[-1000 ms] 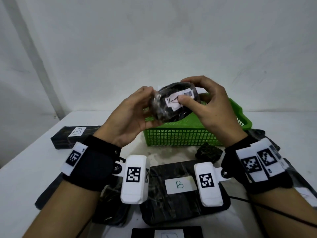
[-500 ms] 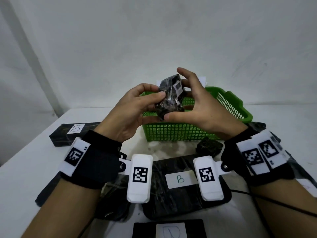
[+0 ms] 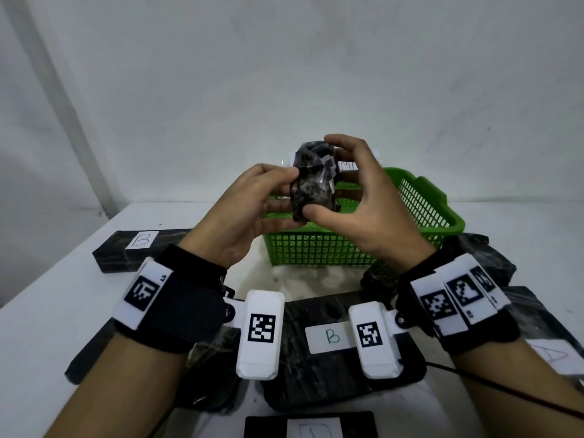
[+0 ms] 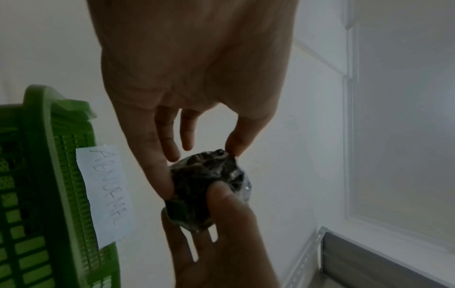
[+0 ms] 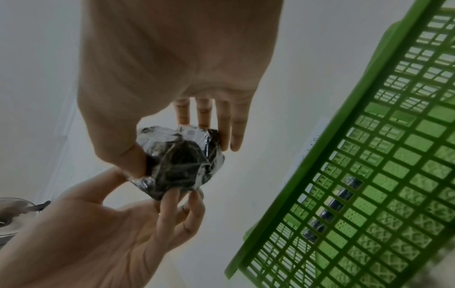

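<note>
plastic-wrapped black packet (image 3: 313, 181) is held up above the green mesh basket (image 3: 423, 213), long axis roughly upright. its left side is pinched by the left hand (image 3: 249, 213), and top and bottom are clamped by fingers and thumb of the right hand (image 3: 357, 200). the basket lies below, slightly right.

A bare white wall (image 3: 284, 74) stands beyond the right hand (image 3: 363, 210). A white table (image 3: 47, 311) lies under the left hand (image 3: 249, 213), a pale strip (image 3: 66, 99) farther left. Soft, even light.
</note>
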The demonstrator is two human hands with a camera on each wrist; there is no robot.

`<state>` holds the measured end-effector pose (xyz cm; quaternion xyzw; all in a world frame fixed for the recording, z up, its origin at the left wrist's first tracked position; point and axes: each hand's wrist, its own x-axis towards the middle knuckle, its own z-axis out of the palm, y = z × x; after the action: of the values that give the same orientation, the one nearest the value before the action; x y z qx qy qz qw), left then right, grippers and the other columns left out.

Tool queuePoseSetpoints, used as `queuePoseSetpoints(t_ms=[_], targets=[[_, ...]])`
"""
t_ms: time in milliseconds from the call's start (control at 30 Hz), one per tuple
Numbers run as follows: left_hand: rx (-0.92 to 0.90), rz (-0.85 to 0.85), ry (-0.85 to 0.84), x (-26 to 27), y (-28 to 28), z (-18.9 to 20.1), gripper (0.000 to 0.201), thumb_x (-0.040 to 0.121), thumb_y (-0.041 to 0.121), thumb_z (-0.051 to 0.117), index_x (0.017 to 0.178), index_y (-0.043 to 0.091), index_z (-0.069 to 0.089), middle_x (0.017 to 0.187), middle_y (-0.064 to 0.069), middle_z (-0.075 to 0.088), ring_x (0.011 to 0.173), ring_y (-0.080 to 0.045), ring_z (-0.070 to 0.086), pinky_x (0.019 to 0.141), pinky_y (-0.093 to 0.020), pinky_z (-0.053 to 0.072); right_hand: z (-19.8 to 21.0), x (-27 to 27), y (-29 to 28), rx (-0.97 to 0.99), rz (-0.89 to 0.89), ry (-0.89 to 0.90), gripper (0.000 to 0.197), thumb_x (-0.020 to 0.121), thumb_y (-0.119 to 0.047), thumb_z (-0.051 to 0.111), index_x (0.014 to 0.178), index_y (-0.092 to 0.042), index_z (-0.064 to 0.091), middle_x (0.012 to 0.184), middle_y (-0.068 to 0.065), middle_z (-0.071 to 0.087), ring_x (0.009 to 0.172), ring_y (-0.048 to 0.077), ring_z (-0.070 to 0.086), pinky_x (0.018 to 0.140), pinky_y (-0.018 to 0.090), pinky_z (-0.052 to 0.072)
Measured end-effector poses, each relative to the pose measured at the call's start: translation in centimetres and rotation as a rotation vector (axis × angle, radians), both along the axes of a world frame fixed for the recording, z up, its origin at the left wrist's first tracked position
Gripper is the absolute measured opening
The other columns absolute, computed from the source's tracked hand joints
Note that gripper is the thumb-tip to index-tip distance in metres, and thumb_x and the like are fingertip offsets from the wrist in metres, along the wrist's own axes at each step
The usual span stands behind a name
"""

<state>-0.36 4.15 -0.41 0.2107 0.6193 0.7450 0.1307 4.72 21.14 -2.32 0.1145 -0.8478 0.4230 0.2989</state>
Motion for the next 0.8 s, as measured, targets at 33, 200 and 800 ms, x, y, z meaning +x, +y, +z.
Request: queuePoseSetpoints(t_ms=[33, 200, 800], targets=[[-0.004, 0.004, -0.011, -0.1, -0.1, -0.1, 0.019, 0.095, 0.022, 0.06, 0.108, 0.009, 0.054, 0.098, -0.011, 0.064, 0.075, -0.018, 0.069, 0.067, -0.03, 0.06, -0.1, 0.0, 0.1, -0.001, 0.033, -0.018, 0.089, 0.075, -0.033, 0.084, 0.149, -0.031, 0.036, 0.144, -0.012, 0.049, 0.127, 0.005, 0.054, 0.106, 0.032, 0.05], [-0.035, 0.023, -0.005, -0.3, -0.2, -0.2, 0.023, 0.094, 0.016, 0.061, 0.114, 0.008, 0.055, 0.088, -0.004, 0.07, 0.07, -0.014, 0.07, 0.066, -0.026, 0.059, 0.4, 0.2, 0.2, -0.128, 0.16, -0.162, 0.099, 0.08, -0.059, 0.072, 0.159, -0.039, 0.016, 0.152, -0.021, 0.032, 0.139, 0.004, 0.043, 0.108, 0.021, 0.043], [-0.208, -0.001, 0.309, 0.6, 1.1, -1.3, 0.04, 0.088, 0.009, 0.07, 0.123, 0.017, 0.053, 0.117, -0.006, 0.065, 0.097, -0.02, 0.069, 0.079, -0.038, 0.061, 0.3, -0.8, 0.6, -0.409, -0.077, -0.125, 0.056, 0.07, -0.026, 0.071, 0.123, -0.026, 0.05, 0.103, 0.004, 0.074, 0.092, 0.02, 0.075, 0.075, 0.044, 0.064]])
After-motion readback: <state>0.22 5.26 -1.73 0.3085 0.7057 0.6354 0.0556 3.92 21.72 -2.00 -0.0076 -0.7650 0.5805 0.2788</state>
